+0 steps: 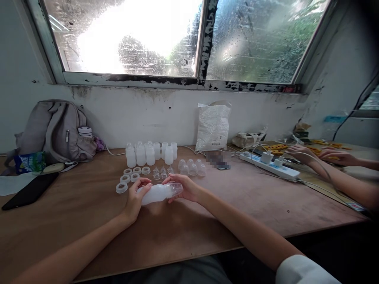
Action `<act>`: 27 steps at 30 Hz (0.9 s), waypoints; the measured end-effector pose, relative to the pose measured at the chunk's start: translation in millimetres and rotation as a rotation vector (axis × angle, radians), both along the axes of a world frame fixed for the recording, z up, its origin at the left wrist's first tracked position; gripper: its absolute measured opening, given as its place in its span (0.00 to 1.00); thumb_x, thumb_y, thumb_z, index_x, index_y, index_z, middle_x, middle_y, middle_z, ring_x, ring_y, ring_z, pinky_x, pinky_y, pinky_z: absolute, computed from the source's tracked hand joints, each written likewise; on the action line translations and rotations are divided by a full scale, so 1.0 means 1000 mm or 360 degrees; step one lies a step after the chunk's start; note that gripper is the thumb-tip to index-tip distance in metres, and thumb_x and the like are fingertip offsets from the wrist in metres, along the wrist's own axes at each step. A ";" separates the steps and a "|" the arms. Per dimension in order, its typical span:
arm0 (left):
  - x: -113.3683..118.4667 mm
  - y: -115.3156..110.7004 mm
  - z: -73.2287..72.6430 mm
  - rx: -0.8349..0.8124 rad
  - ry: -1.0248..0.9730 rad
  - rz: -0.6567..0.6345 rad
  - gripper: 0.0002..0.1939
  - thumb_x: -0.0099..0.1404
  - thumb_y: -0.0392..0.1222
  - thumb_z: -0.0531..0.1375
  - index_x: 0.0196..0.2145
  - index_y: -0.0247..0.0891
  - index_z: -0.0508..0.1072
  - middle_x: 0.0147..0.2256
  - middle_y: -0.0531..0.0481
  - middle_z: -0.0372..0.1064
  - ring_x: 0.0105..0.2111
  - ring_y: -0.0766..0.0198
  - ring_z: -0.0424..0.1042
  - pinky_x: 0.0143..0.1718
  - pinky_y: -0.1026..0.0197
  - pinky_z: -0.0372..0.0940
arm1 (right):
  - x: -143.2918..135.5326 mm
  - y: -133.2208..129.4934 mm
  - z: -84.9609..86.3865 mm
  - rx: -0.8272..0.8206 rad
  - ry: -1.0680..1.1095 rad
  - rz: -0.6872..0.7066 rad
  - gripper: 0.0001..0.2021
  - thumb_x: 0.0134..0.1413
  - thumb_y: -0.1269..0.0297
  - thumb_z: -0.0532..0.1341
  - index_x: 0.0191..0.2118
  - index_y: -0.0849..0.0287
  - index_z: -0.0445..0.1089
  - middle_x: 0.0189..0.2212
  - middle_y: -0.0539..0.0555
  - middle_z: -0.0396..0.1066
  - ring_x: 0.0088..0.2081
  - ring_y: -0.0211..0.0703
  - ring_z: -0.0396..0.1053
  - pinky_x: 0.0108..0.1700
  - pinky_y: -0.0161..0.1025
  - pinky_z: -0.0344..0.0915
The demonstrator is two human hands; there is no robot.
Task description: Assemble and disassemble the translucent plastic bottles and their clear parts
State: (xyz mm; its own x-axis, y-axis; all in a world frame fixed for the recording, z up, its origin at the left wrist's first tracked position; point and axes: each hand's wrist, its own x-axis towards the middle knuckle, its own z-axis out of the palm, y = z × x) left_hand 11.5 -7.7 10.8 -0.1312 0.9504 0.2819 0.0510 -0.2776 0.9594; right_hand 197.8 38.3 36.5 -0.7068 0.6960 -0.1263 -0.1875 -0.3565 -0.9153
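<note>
A milky white baby bottle lies sideways between my two hands, just above the table. My left hand grips its base end, thumb on top. At the other end, my right hand has its fingers closed around the clear cap, which sits over the bottle's neck. Beyond my hands stand capped bottles and open-necked bottles. Collar rings lie by my left hand, clear nipples lie just past the bottle, and loose clear caps stand in rows to the right.
A white power strip with cables lies at right, near a co-worker's hands and yellow parts. A white plastic bag leans on the wall. At left are a grey backpack and a black tablet-like slab.
</note>
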 end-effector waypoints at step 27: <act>0.001 -0.018 0.005 0.0333 0.0253 0.0101 0.09 0.58 0.41 0.49 0.25 0.38 0.64 0.25 0.52 0.64 0.26 0.65 0.62 0.28 0.64 0.56 | -0.022 -0.030 -0.007 0.0284 0.0029 -0.0356 0.13 0.46 0.58 0.53 0.21 0.62 0.63 0.20 0.49 0.59 0.20 0.33 0.56 0.21 0.30 0.51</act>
State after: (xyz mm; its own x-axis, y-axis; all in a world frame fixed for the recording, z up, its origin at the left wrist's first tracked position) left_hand 12.8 -25.6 15.5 -0.1270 0.8606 0.4933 0.2201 -0.4604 0.8600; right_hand 175.6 8.7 30.0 -0.5341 0.8451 0.0236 -0.2602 -0.1378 -0.9557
